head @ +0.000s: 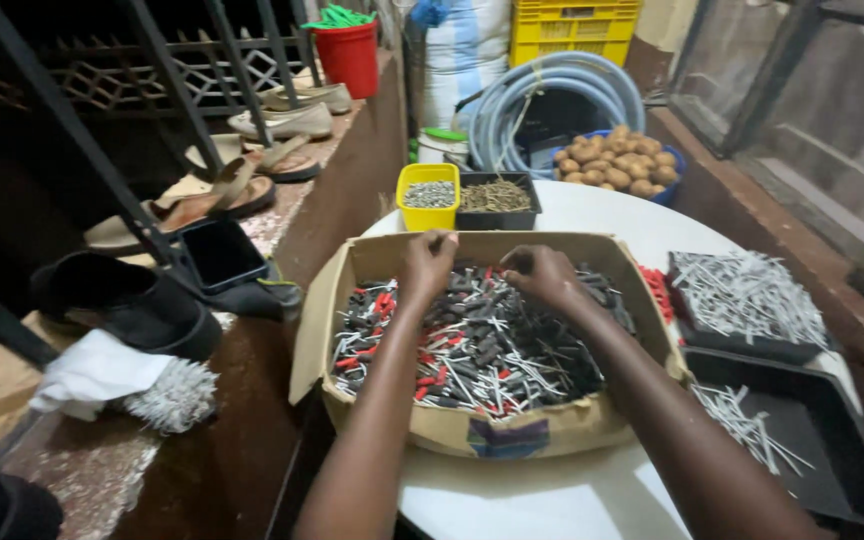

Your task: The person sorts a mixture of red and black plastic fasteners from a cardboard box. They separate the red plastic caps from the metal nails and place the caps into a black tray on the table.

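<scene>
A shallow cardboard box (472,425) sits at the near edge of a round white worktop (542,495), its flaps folded outward so the heap inside lies open to both hands. That heap is a mixed pile of small fasteners (472,350) — dark plugs, red plugs and pale nails tangled together — and it fills the box almost to its walls.

Around the box stand separate containers, each with one kind of piece, which looks like a sorted arrangement. Behind the box are a yellow tub (428,196) of small grey bits and, touching it, a black tub (497,200) of brownish ones. To the right of the box a black tray (747,300) is piled with pale nails, and nearer along the same side a second black tray (812,440) holds only a few. A small cluster of red plugs (656,290) lies between the box and the piled tray.

Both hands reach over the far half of the box. The left hand (428,262) hangs at the back wall, its grip closed to a pinch with the fingertips drawn together; whatever it pinches is too small to make out. The right hand (542,275) rests just beside it on the heap, fingers curled down into the dark pieces — grip loosely closed, and I cannot tell whether anything is actually held.

Further behind the box are a blue basin of potatoes (620,165) and a coiled hose (552,95).
</scene>
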